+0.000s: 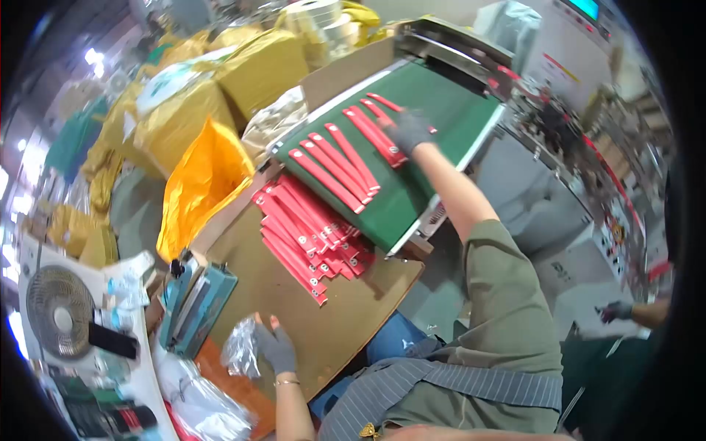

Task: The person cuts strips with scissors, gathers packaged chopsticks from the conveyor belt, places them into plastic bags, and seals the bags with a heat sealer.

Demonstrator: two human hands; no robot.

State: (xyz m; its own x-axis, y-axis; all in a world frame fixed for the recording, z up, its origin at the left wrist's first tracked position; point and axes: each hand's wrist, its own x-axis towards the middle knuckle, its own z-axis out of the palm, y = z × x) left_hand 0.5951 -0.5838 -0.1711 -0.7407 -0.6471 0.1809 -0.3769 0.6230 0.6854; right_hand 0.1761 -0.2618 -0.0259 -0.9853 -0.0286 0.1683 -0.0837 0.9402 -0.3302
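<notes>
Over the green conveyor belt [334, 121], my right hand [409, 132] in a grey glove reaches onto long red packets [375, 136]; its fingers are blurred, so their grip is unclear. More red packets [331, 169] lie side by side on the belt, nearer the table. A pile of red packets [309, 231] rests on the brown tabletop [312, 331] at the belt's end. Low on the table, my left hand [276, 349], in a grey glove with bare fingertips, is closed on a crumpled clear plastic bag [241, 349].
A teal bag sealer [197, 305] stands left of my left hand. Clear plastic bags [206, 404] lie below it, and a fan [61, 312] is further left. An open yellow sack [206, 180] leans by the table. Another person's gloved hand [616, 312] shows at right.
</notes>
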